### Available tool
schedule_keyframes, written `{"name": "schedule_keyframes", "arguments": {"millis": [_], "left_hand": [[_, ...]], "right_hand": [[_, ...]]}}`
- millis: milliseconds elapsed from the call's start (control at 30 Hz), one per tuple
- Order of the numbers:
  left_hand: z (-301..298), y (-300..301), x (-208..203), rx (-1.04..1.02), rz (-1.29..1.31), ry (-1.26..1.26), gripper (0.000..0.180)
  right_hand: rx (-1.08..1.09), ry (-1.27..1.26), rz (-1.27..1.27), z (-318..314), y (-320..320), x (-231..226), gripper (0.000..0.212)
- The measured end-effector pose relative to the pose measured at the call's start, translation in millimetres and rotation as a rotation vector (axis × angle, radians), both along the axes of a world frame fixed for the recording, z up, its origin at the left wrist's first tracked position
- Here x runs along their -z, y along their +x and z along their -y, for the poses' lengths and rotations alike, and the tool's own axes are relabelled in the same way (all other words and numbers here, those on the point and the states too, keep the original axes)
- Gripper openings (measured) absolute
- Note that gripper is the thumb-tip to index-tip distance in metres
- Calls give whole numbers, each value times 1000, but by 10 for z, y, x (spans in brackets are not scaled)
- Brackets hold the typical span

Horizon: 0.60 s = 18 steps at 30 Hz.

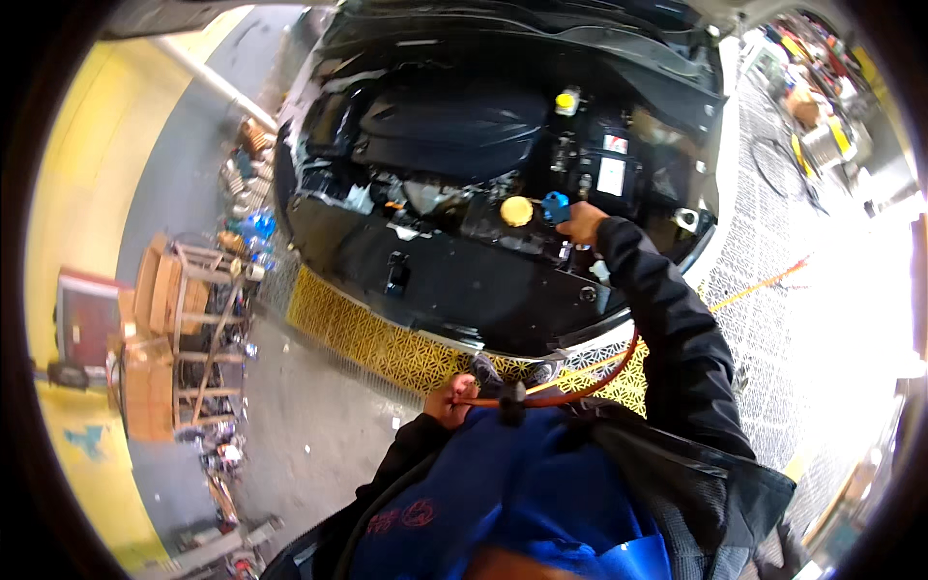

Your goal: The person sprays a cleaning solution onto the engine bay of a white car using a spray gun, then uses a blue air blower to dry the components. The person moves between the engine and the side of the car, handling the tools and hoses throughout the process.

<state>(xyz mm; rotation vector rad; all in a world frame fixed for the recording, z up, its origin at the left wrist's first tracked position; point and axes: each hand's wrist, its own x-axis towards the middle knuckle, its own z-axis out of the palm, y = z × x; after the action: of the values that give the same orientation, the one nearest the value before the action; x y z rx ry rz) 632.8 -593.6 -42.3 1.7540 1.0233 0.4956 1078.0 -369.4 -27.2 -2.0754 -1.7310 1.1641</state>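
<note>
In front of me lies an open engine bay (387,256) with a dark engine cover (449,126). My right hand (583,224) reaches over its near right part, fingers closed around a small blue cap-like piece (556,206). Whether that piece is fixed or loose cannot be told. Just left of it sits a round yellow cap (517,211). Close to my body, my left hand (451,399) grips a reddish-orange hose (580,389). The hose runs right past a blurred black fitting (511,401) and bends upward behind my right sleeve.
A smaller yellow cap (565,102) stands farther back, near a labelled black box (611,176). Yellow patterned floor grating (358,324) borders the car. A wooden rack (208,338) with cardboard stands left. Cables and clutter (826,145) lie at far right.
</note>
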Motion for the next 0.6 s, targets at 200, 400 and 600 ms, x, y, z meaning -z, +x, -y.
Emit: {"name": "schedule_keyframes", "arguments": {"millis": [200,400,600], "left_hand": [[38,10,-21,-85,105,-116,29],[-141,-68,-309,-127,-51,-128,25],[-248,-472,-55,-162,62,-189,27]], "right_hand": [[-116,46,252,53,-463,-841,41],[-189,40,437,-17,-808,-1337,40],[-381,66,618,33,-1404,-2161,37]]}}
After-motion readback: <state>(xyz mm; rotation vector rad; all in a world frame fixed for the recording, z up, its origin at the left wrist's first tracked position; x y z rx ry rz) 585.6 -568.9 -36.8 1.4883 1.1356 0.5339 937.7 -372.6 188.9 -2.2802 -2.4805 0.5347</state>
